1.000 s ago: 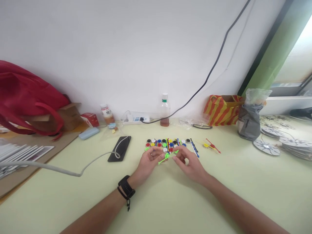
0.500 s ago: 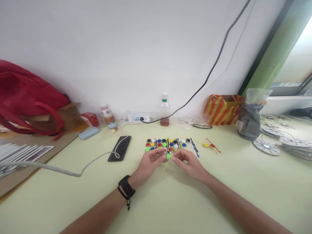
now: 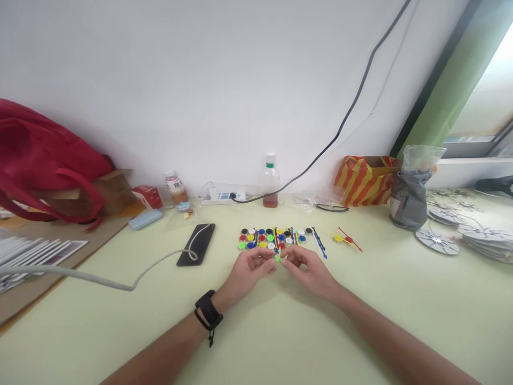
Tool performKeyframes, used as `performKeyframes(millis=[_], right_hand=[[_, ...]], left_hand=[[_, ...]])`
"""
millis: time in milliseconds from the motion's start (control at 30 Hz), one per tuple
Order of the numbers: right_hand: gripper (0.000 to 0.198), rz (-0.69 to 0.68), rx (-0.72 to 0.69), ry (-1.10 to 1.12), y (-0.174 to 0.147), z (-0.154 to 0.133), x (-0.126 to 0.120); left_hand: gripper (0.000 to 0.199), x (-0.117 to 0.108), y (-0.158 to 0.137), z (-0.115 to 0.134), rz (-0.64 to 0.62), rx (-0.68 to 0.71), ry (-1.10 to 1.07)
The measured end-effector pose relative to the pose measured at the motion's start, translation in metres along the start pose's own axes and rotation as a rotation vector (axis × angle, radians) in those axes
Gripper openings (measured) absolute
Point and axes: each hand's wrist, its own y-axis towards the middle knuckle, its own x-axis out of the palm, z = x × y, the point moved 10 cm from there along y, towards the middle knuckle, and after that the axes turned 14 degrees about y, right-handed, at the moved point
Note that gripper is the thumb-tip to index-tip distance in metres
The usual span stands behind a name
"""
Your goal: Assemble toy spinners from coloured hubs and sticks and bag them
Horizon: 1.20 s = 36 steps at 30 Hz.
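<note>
A small bright green plastic piece (image 3: 278,258) is pinched between the fingertips of my left hand (image 3: 253,267) and my right hand (image 3: 306,269). Its exact shape is mostly covered by the fingers. Just beyond the hands lie rows of small round coloured discs (image 3: 262,238) in black, white, blue, yellow, red and green, with thin coloured arrows among them. Blue and black arrows (image 3: 319,243) rest to the right of the rows. Farther right, a red arrow (image 3: 350,239) lies beside a yellow disc (image 3: 337,239).
A black phone (image 3: 197,246) with a grey cable is on the left. Behind the discs stand a bottle (image 3: 271,182) and a power strip (image 3: 222,195). To the right are a striped bag (image 3: 364,182), a grey bag (image 3: 409,200) and stacked white discs (image 3: 489,240).
The green piece has turned in my fingers, and its long part no longer points down toward me. My right fingertips have moved slightly left, closer to my left hand.
</note>
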Motion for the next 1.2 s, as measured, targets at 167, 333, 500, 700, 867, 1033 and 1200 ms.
performKeyframes(millis=[167,333,500,700,867,1033,1200], right_hand=[[0.026,0.012,-0.23,-0.262,-0.008,-0.028,-0.003],[0.042,0.0,-0.252,-0.298,-0.013,-0.032,-0.002],[0.032,0.012,-0.09,-0.126,-0.009,-0.018,-0.005],[0.051,-0.071,-0.003,0.021,-0.001,-0.007,0.002],[0.042,0.06,0.103,0.214,-0.001,0.009,-0.005],[0.066,-0.006,0.19,0.332,-0.003,0.013,0.005],[0.043,0.096,0.132,0.342,0.0,0.003,-0.006]], left_hand=[[0.035,-0.005,0.001,0.002,0.036,-0.023,0.03],[0.034,-0.005,0.002,0.003,0.032,-0.018,-0.008],[0.033,-0.005,0.002,-0.001,0.021,-0.025,-0.024],[0.035,-0.006,0.001,-0.001,0.029,-0.034,-0.019],[0.034,-0.006,0.001,0.0,0.025,-0.018,-0.005],[0.034,-0.009,0.001,-0.002,0.059,-0.034,-0.01],[0.034,-0.007,0.001,-0.001,0.043,-0.026,0.005]])
